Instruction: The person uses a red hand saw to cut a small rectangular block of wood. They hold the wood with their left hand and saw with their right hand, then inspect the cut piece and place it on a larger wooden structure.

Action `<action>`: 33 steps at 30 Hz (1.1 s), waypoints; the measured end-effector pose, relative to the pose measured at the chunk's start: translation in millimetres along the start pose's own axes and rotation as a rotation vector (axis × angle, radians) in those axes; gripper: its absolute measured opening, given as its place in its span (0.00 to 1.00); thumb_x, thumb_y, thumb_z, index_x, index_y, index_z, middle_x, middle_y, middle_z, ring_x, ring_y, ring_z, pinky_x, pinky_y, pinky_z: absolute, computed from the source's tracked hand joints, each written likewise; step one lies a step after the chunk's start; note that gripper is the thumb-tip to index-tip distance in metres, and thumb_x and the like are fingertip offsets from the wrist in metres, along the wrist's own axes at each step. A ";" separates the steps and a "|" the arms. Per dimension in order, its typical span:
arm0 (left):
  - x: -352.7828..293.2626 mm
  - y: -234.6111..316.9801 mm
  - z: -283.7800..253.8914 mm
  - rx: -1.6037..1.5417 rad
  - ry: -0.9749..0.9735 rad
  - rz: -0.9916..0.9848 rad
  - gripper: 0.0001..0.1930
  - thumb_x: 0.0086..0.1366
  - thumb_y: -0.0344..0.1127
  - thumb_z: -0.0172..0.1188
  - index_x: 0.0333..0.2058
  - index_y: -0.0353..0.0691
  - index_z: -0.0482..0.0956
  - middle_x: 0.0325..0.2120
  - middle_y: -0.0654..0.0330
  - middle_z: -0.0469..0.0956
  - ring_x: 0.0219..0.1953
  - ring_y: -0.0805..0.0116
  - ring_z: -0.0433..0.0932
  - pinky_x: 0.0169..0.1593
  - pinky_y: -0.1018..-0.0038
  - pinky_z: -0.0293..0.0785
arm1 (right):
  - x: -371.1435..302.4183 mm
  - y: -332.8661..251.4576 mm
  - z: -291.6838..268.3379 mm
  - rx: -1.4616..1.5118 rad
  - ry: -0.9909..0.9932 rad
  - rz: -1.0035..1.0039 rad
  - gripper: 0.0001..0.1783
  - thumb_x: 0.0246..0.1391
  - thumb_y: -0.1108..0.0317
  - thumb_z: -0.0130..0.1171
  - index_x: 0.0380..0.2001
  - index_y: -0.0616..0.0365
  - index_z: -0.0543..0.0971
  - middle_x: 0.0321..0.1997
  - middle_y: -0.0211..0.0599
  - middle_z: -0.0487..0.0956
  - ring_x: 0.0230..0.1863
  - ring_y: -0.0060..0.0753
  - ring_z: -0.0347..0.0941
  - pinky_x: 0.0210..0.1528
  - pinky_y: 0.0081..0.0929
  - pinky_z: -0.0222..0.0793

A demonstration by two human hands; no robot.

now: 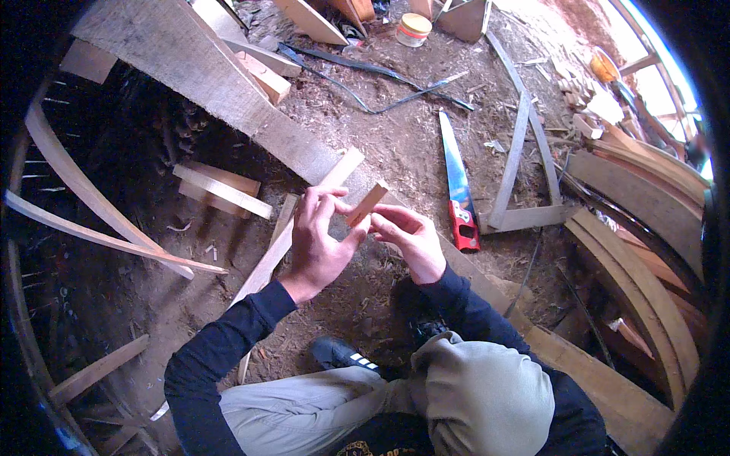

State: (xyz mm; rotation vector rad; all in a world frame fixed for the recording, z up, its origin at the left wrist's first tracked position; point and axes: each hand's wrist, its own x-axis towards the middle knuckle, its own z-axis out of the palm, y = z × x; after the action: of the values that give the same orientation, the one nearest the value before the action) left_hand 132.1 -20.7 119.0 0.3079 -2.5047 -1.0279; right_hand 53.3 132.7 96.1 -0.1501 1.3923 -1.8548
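Both hands were up over the sawdusty floor (395, 137), pinching one small wooden block (368, 204) between them: left hand (323, 243) curled around it from the left side, right hand (411, 237) gripping it from below with its fingers. Block sat tilted, right above a long plank (190, 68) running diagonally. Handsaw (458, 182) with a red handle lay just off to the right, next to a wooden frame (525, 163).

Just right of the grip a handsaw (458, 186) with a red handle lies on the sawdust-strewn floor (395, 137), beside a triangular wooden frame (525, 163). Beyond the grip, a wide plank (198, 72) runs diagonally, with a lidded jar (414, 29) farther off. Left of the grip lie stacked short boards (219, 190) and thin curved strips (91, 220).
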 end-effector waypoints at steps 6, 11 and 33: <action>-4.3 6.1 -1.8 0.100 -0.059 0.093 0.15 0.42 0.33 0.68 0.28 0.40 0.73 0.43 0.56 0.71 0.46 0.57 0.69 0.51 0.63 0.64 | 0.0 16.4 -1.0 0.023 0.001 0.054 0.14 0.50 0.68 0.64 0.39 0.63 0.77 0.38 0.34 0.80 0.38 0.23 0.75 0.42 0.21 0.70; -6.2 7.0 -2.8 0.082 -0.076 0.087 0.15 0.40 0.33 0.68 0.28 0.40 0.73 0.43 0.55 0.70 0.46 0.57 0.69 0.51 0.62 0.64 | 2.9 26.6 -2.7 0.231 -0.029 0.141 0.15 0.51 0.67 0.62 0.41 0.62 0.75 0.38 0.36 0.80 0.38 0.25 0.75 0.42 0.24 0.69; 19.0 -166.5 -82.0 0.608 -0.836 -0.567 0.30 0.55 0.59 0.56 0.41 0.34 0.79 0.42 0.45 0.77 0.47 0.52 0.76 0.52 0.62 0.71 | 215.0 -45.6 102.5 -1.749 -0.574 -0.342 0.25 0.34 0.49 0.67 0.32 0.58 0.81 0.27 0.46 0.81 0.30 0.43 0.79 0.35 0.36 0.75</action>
State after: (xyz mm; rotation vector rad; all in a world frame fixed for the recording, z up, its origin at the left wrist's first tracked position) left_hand 160.1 -195.1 59.0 0.9789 -3.6010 -0.5881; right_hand -62.1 -80.5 99.5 -1.6484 2.1302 -0.1785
